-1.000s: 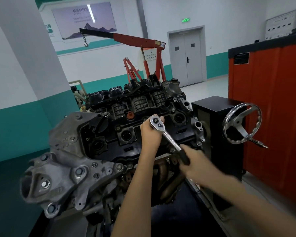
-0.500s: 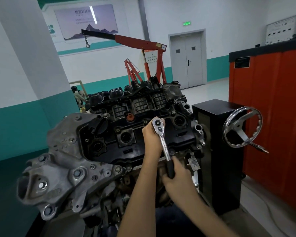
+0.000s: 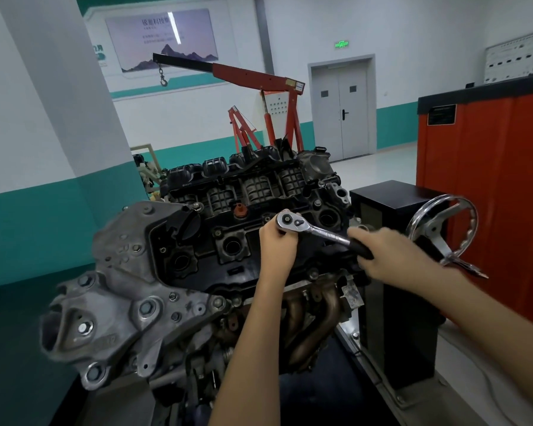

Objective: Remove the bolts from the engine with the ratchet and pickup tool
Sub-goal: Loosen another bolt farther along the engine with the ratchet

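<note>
Head view: my left hand (image 3: 277, 244) sits at the ratchet (image 3: 317, 230) head, fingers curled round it to steady the socket on a bolt I can't see, mid-cover on the engine (image 3: 197, 256). My right hand (image 3: 391, 256) grips the black handle out at four o'clock, arm extended for leverage. No pickup tool in sight.
</note>
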A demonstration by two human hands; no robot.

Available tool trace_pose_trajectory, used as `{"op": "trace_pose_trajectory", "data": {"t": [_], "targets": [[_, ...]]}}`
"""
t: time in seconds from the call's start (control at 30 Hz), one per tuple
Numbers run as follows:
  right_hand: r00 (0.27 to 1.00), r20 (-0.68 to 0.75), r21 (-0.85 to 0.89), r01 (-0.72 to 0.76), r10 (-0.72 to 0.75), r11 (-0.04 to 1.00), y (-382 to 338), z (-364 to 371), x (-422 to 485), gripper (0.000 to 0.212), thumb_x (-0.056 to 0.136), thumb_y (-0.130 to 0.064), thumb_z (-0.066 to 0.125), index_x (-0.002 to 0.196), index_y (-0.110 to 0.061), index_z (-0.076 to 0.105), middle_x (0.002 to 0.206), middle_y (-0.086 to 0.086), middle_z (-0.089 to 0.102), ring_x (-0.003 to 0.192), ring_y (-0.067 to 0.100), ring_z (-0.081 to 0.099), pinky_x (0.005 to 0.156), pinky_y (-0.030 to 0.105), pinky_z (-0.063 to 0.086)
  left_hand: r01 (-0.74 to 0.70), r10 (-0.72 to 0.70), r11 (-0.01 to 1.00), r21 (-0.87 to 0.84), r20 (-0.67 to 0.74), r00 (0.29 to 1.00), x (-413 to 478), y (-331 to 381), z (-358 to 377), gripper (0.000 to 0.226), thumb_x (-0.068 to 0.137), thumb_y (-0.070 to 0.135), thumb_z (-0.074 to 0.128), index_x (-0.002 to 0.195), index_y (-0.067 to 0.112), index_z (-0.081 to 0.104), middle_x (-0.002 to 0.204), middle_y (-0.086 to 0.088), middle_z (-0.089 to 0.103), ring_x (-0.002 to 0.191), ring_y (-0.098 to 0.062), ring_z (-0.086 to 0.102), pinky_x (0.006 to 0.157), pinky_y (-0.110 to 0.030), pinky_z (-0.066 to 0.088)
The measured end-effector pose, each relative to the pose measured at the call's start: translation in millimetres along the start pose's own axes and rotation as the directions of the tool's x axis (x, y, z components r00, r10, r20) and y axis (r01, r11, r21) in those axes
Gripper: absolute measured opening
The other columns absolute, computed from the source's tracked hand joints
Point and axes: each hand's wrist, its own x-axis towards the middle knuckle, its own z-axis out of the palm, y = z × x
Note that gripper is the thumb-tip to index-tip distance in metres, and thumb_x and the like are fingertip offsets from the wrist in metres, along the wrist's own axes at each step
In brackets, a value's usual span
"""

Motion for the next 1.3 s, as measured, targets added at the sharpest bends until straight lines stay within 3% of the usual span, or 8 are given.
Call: {"op": "trace_pose_trajectory", "data": {"t": [0.17,0.3,0.5,0.7,0.8,0.9,1.03,1.3], "targets": [[0.964,0.013,0.680,-0.202,0.265,0.705,-72,61,-52,0.024,0.078,-0.002,0.060,0.081,-0.023,0.047,0.067,0.012,0.054,0.051,0.012,0.052,0.047,0.029,0.043,-0.010,0.010,1.000,-0.003,-0.036,0.999,-4,1,10,0.064,0.092,-0.004,0.051,0.046,0.041,0.051,0.045,0.018,0.040,0.047,0.002,0.033,0.051,-0.010,0.026],[0.940,0.054,0.854,-0.219,0.338,0.472,-130,88,-48,0.017,0.082,-0.006,0.056,0.086,-0.022,0.050,0.067,0.006,0.057,0.055,0.005,0.054,0.046,0.013,0.040,0.024,-0.025,1.000,-0.013,-0.093,0.995,0,0,11,0.052,0.092,-0.004,0.056,0.057,0.025,0.029,0.053,0.011,0.024,0.050,-0.002,0.022,0.050,-0.016,0.020],[0.991,0.102,0.616,-0.129,0.084,0.777,-45,35,-42,0.033,0.079,0.003,0.058,0.093,-0.026,0.052,0.069,0.005,0.057,0.057,0.013,0.052,0.051,0.021,0.044,0.011,-0.014,0.998,0.054,0.054,0.998,1,-1,1,0.058,0.092,0.001,0.055,0.048,0.040,0.053,0.047,0.018,0.044,0.050,0.002,0.036,0.053,-0.011,0.030],[0.995,0.029,-0.188,0.100,-0.096,0.977,7,-21,14,0.024,0.088,-0.022,0.056,0.108,-0.027,0.045,0.084,0.002,0.061,0.080,0.026,0.062,0.064,0.031,0.043,0.037,-0.037,0.999,0.009,0.025,0.999,2,0,-3,0.057,0.092,-0.002,0.050,0.052,0.039,0.057,0.053,0.018,0.049,0.059,-0.002,0.038,0.064,-0.027,0.033],[0.998,-0.018,0.121,-0.053,0.056,0.991,-15,14,-16,0.022,0.084,-0.017,0.059,0.097,-0.026,0.045,0.076,0.006,0.060,0.070,0.029,0.061,0.058,0.034,0.046,0.044,-0.043,0.998,-0.035,0.032,0.999,-4,0,-1,0.057,0.095,0.003,0.052,0.051,0.040,0.055,0.050,0.019,0.044,0.054,0.002,0.035,0.060,-0.020,0.033],[0.967,0.013,0.644,-0.202,0.254,0.738,-69,62,-49,0.026,0.080,-0.006,0.060,0.086,-0.026,0.045,0.068,0.008,0.056,0.054,0.015,0.055,0.047,0.026,0.044,0.063,-0.064,0.996,-0.065,-0.021,0.998,-6,3,7,0.060,0.095,0.008,0.057,0.045,0.036,0.042,0.046,0.017,0.033,0.051,0.000,0.027,0.055,-0.018,0.027],[0.939,0.008,0.840,-0.193,0.344,0.508,-129,92,-47,0.019,0.080,-0.002,0.055,0.090,-0.017,0.049,0.063,-0.001,0.051,0.055,0.001,0.054,0.046,0.011,0.039,0.121,-0.125,0.991,-0.062,-0.068,0.990,0,1,6,0.050,0.092,0.007,0.061,0.058,0.025,0.030,0.048,0.015,0.027,0.051,-0.001,0.023,0.052,-0.017,0.024],[0.996,0.091,0.225,-0.027,0.006,0.974,-3,6,-16,0.032,0.082,-0.010,0.060,0.111,-0.021,0.052,0.076,0.006,0.058,0.065,0.021,0.060,0.060,0.031,0.048,0.061,-0.066,0.997,0.053,0.094,0.993,5,3,-2,0.053,0.091,0.001,0.053,0.050,0.034,0.053,0.052,0.017,0.047,0.061,-0.005,0.040,0.065,-0.023,0.035]]}}
